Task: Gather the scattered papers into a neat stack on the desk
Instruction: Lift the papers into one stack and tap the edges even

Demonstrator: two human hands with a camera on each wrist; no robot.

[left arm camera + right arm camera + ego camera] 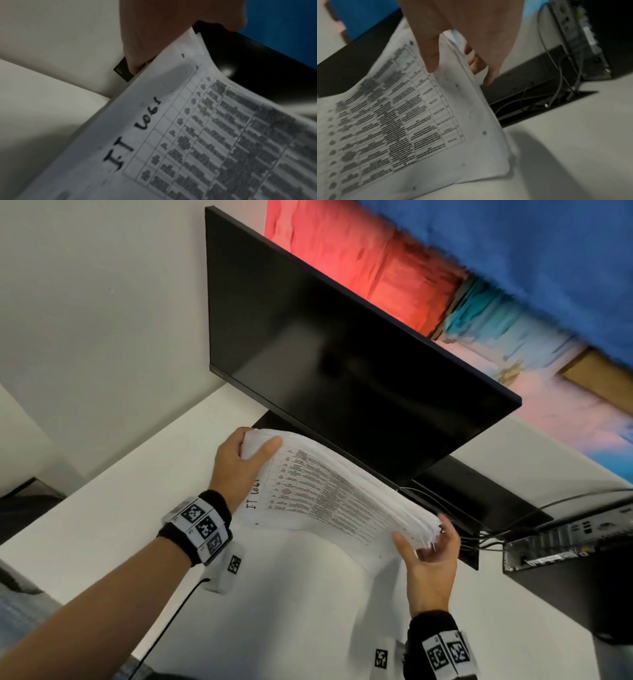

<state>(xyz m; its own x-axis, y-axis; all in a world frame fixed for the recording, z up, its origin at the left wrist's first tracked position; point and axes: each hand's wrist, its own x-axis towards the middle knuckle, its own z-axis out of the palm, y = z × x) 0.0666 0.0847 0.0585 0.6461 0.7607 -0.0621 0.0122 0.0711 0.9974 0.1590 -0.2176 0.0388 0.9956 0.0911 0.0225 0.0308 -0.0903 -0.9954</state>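
Above the white surface [137,491], just in front of the black screen [342,354], both hands hold up a thick pile of papers [342,494]. The left hand [236,463] grips the far left end, thumb on top and fingers curled under. The right hand [431,556] pinches the near right end the same way. The pile sags in the middle, and the sheet edges by the right hand look uneven. To do this well, I think the pile should stand on its long edge and be tapped on the surface until the edges line up. Hold it loosely so sheets can slide. Then lay it flat, away from the wires [486,529].
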